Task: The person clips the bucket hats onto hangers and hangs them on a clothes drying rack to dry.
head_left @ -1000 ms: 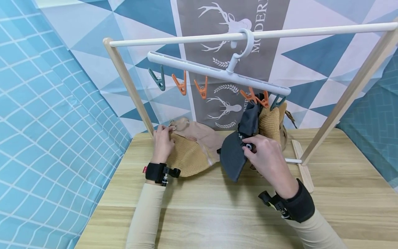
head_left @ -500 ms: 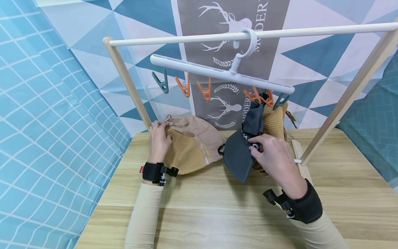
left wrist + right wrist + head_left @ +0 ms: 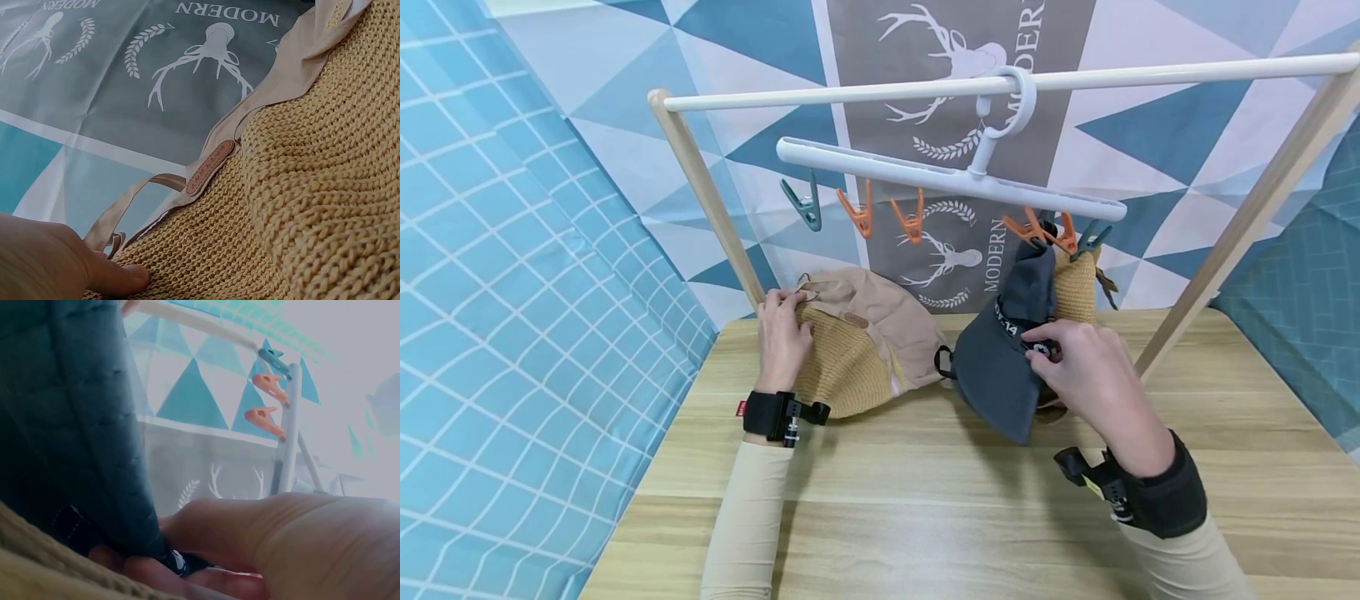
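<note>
In the head view, my right hand (image 3: pixel 1090 375) pinches the band of a dark grey cap (image 3: pixel 996 375) with white lettering. Orange clothespins (image 3: pixel 1037 229) grip the cap's upper part under a white clip hanger (image 3: pixel 925 173). Behind the cap a straw hat (image 3: pixel 1072 287) hangs from the same end. My left hand (image 3: pixel 784 342) holds the edge of a beige cloth and straw sun hat (image 3: pixel 842 367) on the table. The left wrist view shows my thumb (image 3: pixel 119 278) on the knitted straw (image 3: pixel 312 169), beside a strap. The cap's cloth (image 3: pixel 81 425) fills the right wrist view's left side.
The hanger hooks over the white rod (image 3: pixel 850 95) of a wooden rack (image 3: pixel 700 183) standing on the wood table (image 3: pixel 887 517). Three clothespins (image 3: pixel 857 212) hang at the hanger's left end without any hat. A patterned cloth (image 3: pixel 1142 167) covers the wall behind.
The hanger has slid right along the rod, with the cap and straw hat. My right hand moved right with the cap. My left hand shifted slightly left, and the sun hat's crown rose a little.
</note>
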A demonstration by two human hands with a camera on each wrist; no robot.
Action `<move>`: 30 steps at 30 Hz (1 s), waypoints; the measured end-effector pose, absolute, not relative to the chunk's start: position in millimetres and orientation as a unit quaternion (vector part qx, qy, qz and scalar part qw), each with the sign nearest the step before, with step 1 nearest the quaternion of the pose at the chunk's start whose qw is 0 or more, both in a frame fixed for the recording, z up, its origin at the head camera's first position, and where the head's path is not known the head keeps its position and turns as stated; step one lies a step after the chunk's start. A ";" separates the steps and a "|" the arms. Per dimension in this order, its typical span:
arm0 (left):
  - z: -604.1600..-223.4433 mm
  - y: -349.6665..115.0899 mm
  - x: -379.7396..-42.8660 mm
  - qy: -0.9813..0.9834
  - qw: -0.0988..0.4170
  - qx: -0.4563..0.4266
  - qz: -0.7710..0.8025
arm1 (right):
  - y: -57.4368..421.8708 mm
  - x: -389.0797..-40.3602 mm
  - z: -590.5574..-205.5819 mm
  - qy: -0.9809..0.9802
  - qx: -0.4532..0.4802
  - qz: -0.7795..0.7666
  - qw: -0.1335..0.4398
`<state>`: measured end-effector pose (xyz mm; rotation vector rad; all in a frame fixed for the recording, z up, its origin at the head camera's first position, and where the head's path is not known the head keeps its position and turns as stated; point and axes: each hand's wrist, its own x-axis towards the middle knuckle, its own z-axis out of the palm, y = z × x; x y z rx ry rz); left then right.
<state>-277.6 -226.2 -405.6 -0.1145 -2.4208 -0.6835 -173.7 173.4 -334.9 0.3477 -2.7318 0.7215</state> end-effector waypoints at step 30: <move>-413.4 -224.6 -281.6 -0.936 0.242 -0.022 -0.256 | 184.0 -174.2 -331.8 -0.953 0.123 0.238 0.143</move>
